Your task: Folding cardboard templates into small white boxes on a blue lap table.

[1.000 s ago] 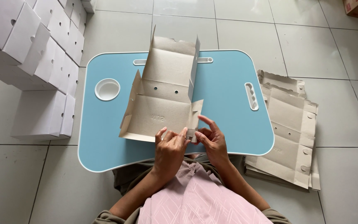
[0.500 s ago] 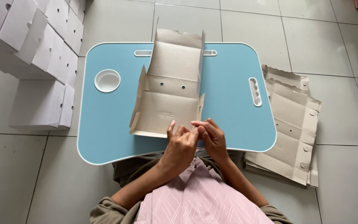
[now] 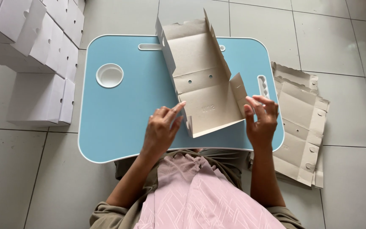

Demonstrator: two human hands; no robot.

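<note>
Left hand: the left hand (image 3: 162,127) is at the near left corner of the cardboard box blank (image 3: 204,80), fingers (image 3: 178,108) loosely spread and curled, their tips at the small side flap there; they clamp nothing, and I cannot tell whether they touch the card or sit just short of it.

Right hand: the right hand (image 3: 261,121) is opened out just beside the blank's right edge, palm turned inward, fingertips (image 3: 250,101) near the raised right flap (image 3: 238,87); it holds nothing firmly, and contact is uncertain.

Box blank: grey-brown card, partly folded, lying skewed on the counter (image 3: 119,114) with its long axis running from the near edge toward the far one. Its side walls stand up along both long edges, which suits hands placed one on each side. Two small round holes show in the middle panel.

Counter: a low blue lap tray with a white rim, resting on the tiled floor (image 3: 34,178) over the person's legs, so the work sits close to the body. A round white cup recess (image 3: 109,75) lies at its left, a slot handle (image 3: 262,85) at its right.

Flat blanks: a stack of unfolded blanks (image 3: 303,123) lies on the floor just right of the counter, near the right hand.

Finished boxes: white folded boxes (image 3: 39,51) are stacked on the floor to the left, well apart from the flat stack.
</note>
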